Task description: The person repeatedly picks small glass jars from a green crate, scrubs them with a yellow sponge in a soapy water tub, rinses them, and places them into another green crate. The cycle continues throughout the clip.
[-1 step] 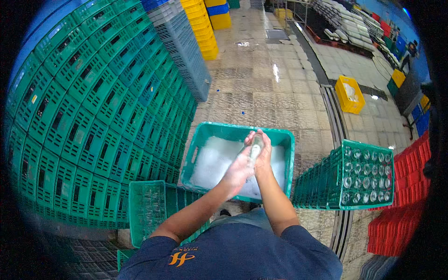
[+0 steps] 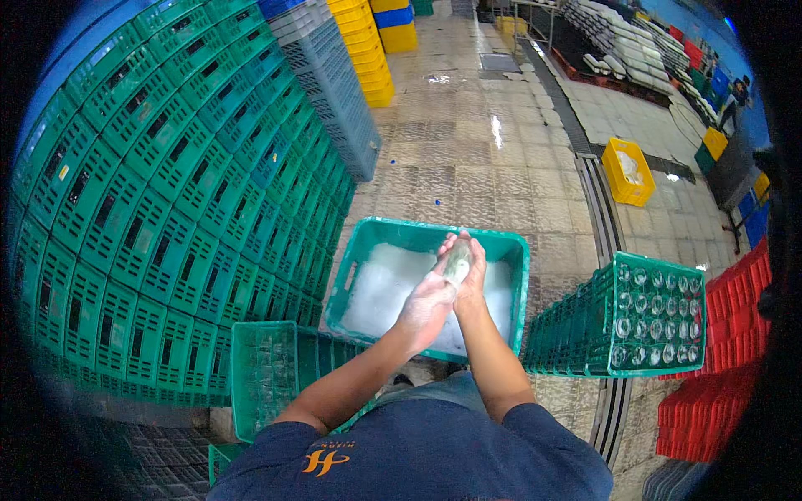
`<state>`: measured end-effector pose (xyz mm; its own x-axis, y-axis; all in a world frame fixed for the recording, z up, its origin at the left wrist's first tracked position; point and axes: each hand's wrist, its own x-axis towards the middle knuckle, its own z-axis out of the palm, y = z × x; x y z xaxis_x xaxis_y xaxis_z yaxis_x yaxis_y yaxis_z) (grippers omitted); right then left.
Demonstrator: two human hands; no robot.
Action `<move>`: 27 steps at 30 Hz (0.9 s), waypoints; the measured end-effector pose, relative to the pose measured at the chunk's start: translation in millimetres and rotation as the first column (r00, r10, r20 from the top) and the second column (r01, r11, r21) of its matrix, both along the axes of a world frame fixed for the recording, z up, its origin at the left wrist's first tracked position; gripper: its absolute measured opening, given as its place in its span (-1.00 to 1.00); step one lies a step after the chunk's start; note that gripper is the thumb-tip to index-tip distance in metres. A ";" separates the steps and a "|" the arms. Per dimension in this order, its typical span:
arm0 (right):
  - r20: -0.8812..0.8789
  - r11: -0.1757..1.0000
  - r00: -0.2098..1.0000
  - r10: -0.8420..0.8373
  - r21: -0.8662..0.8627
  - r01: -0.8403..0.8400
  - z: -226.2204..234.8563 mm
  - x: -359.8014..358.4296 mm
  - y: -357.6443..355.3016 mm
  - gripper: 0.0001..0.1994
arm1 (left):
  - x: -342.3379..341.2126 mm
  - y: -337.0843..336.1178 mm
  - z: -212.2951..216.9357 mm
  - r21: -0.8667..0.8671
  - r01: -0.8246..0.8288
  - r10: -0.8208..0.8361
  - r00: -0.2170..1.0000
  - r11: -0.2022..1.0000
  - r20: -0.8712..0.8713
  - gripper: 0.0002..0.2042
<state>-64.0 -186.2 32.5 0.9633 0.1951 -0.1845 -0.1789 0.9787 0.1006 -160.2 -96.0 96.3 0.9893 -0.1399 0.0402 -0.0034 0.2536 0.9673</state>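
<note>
A slim, clear greenish glass bottle (image 2: 458, 265) lies lengthwise between my two hands, over a green plastic tub (image 2: 348, 260) of white suds. My left hand (image 2: 428, 302), coated with foam, is closed against the bottle's near left side. My right hand (image 2: 475, 273) wraps it from the right, fingers curled near its far end. Both palms press on the glass and hide part of it. Foamy water (image 2: 380, 288) fills the tub below, and its depth cannot be seen.
Right of the tub, a stacked green crate (image 2: 616, 326) holds several clear glass bottles (image 2: 656, 317). A compartmented green crate (image 2: 266, 371) stands at lower left. Tall green crate stacks (image 2: 180, 213) wall the left side. Red crates (image 2: 697, 417) and a yellow crate (image 2: 628, 171) stand at right on wet floor.
My hands have shifted very slightly around the bottle, and a little more of its glass shows between the palms. The bottle stays held.
</note>
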 end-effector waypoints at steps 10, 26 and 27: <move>0.002 0.888 0.997 0.082 -0.455 -0.072 -7.8 25.0 16.2 -0.77 | 21.1 38.4 -37.3 0.522 0.093 -0.143 0.988 0.848 0.057 -0.37; -0.043 0.439 0.798 0.601 -0.816 -0.375 -10.8 -47.8 21.0 -0.46 | 97.4 67.5 -38.7 0.912 -0.246 -0.151 0.940 0.329 0.307 -0.68; 0.048 0.648 0.774 0.631 -0.582 -0.492 -11.6 -48.2 20.1 -0.45 | 97.1 63.4 -38.3 0.837 -0.242 -0.021 0.957 0.491 0.290 -0.69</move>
<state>-112.2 -166.1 20.9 0.7235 0.6554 -0.2167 -0.6597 0.5642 -0.4964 -63.1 -32.6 58.0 0.9742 -0.1247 0.1881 -0.2195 -0.7176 0.6610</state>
